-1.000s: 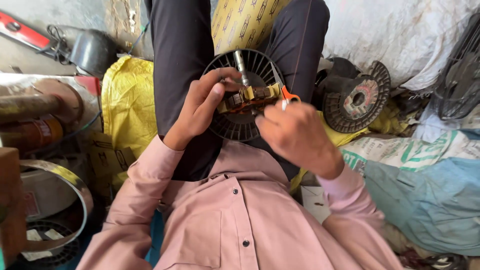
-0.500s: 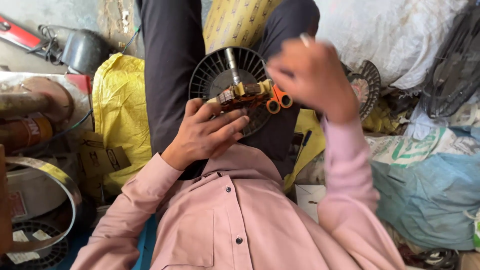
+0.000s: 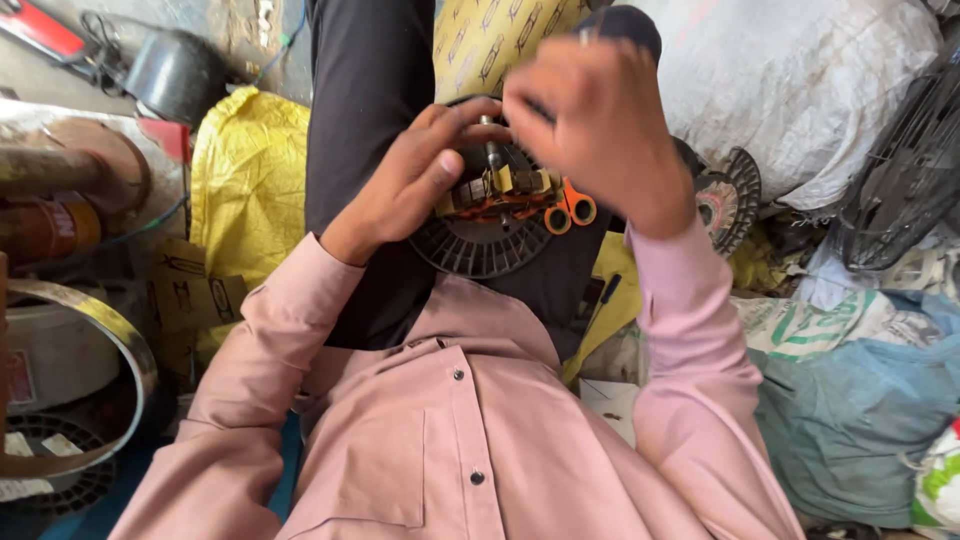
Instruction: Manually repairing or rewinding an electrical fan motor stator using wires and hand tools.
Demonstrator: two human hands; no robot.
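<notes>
We are seated, looking down our own lap. A round black ribbed disc (image 3: 480, 245) rests on our thighs, and on top of it sits a small motor core (image 3: 500, 190) with copper-coloured windings and a metal shaft (image 3: 490, 155) standing up from its middle.

Left hand (image 3: 410, 185): closed around the left side of the motor core, thumb over the top near the shaft, steadying it against the disc.

Right hand (image 3: 595, 125): raised just above and to the right of the core, fingers curled together as if pinching something thin; we cannot tell what, if anything, is in that pinch.

Orange-handled scissors (image 3: 565, 210) lie just under the right hand, touching the core's right edge.

Further right of the right hand, a second toothed disc (image 3: 725, 205) on the ground among sacks. Left of the left hand, yellow bags (image 3: 250, 170).

Judgement: we are mid-way through working on the windings, one hand bracing, the other drawing away from them. Next move likely calls for bringing the right hand back down to the core while the left keeps it from turning on the disc.
</notes>
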